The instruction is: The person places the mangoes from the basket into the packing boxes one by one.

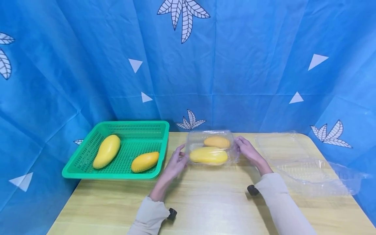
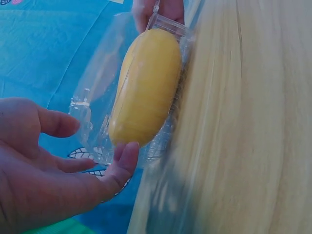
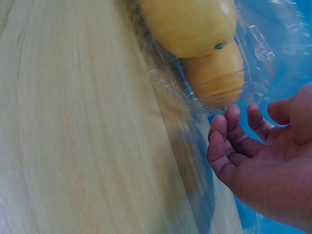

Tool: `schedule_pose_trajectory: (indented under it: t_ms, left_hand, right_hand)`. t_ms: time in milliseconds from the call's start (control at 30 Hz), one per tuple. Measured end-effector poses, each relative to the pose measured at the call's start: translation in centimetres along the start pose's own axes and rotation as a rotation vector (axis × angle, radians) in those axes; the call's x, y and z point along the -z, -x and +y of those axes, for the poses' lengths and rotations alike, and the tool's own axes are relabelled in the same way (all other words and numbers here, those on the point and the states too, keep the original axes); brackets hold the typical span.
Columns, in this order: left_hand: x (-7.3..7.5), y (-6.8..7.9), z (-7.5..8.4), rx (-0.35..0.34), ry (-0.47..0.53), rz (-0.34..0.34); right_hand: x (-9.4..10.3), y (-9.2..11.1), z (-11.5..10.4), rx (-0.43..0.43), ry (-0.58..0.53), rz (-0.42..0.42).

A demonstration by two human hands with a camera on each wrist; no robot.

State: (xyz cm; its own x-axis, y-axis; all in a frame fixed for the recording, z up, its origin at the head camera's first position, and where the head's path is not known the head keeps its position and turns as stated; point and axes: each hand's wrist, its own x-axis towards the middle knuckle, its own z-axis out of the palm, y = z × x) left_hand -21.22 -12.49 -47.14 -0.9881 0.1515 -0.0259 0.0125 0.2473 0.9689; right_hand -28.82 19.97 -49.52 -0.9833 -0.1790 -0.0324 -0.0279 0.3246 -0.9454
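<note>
A clear plastic clamshell box (image 1: 210, 133) stands at the back of the table, holding a long yellow mango (image 1: 208, 155) in front and an orange-yellow mango (image 1: 217, 142) behind it. Clear plastic covers both fruits. At the box's left end is my left hand (image 1: 176, 163), fingers spread and loosely bent; in the left wrist view one fingertip (image 2: 127, 157) touches the end of the box by the yellow mango. My right hand (image 1: 248, 150) is at the right end, its fingers (image 3: 231, 116) relaxed and right at the plastic edge, not wrapped round it.
On the left sits a green basket (image 1: 163, 156) with a larger yellow mango (image 1: 107, 151) and a smaller orange-yellow one (image 1: 145, 161). Open clear plastic boxes (image 1: 317, 176) lie at the table's right side. A blue curtain (image 1: 246, 65) hangs just behind the wooden table (image 1: 211, 202).
</note>
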Motion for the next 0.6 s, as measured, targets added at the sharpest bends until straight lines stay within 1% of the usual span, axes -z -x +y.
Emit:
schedule_pose_trajectory:
  t_ms: [67, 200, 400, 500, 600]
  left_hand:
    - [0.1, 0.1, -0.1, 0.029, 0.013, 0.006]
    - [0.1, 0.2, -0.1, 0.058, 0.069, 0.001]
    - [0.1, 0.1, -0.5, 0.075, 0.115, -0.016]
    - [0.0, 0.1, -0.6, 0.075, 0.124, -0.011]
    - [0.0, -0.1, -0.8, 0.065, 0.127, 0.008]
  right_hand:
    - [0.0, 0.2, -0.1, -0.009, -0.005, 0.003]
    - [0.1, 0.5, -0.2, 0.001, 0.006, 0.010]
    - [0.2, 1.4, -0.7, -0.002, 0.036, 0.002]
    - [0.2, 2.3, -1.1, -0.010, 0.045, -0.013]
    - [0.2, 3.2, -1.5, -0.010, 0.034, -0.046]
